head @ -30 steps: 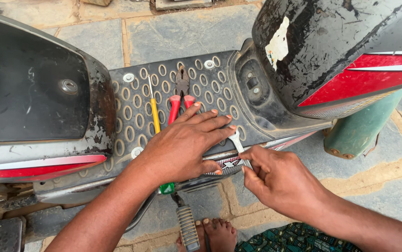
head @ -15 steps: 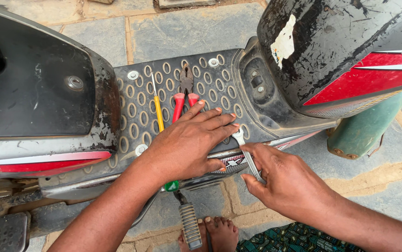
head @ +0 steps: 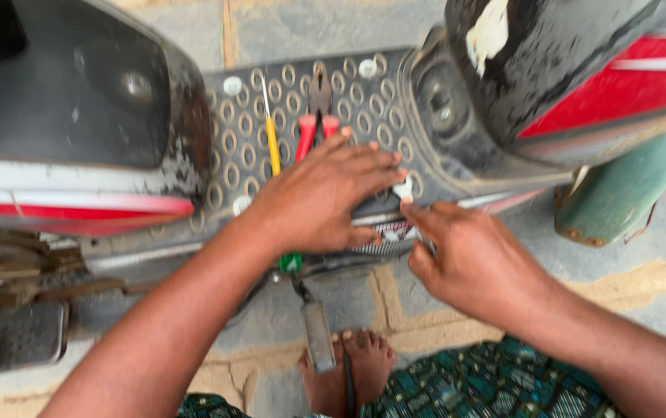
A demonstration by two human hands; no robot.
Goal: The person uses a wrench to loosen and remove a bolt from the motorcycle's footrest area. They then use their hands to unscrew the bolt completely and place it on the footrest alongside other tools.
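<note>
Left hand (head: 323, 197) laid flat, fingers spread, grasping nothing, on scooter footboard mat (head: 364, 101) at frame centre, right hand (head: 468, 259) pinching small metal part (head: 405, 190) at mat edge, red-handled pliers (head: 316, 116) and yellow screwdriver (head: 272, 139) lying above left hand.

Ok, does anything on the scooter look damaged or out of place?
Yes. The black panel at top right has a patch of paint flaked off, showing pale underneath. The left panel's edge by the footboard is scuffed and dirty. Pliers and a screwdriver lie loose on the footboard.
</note>
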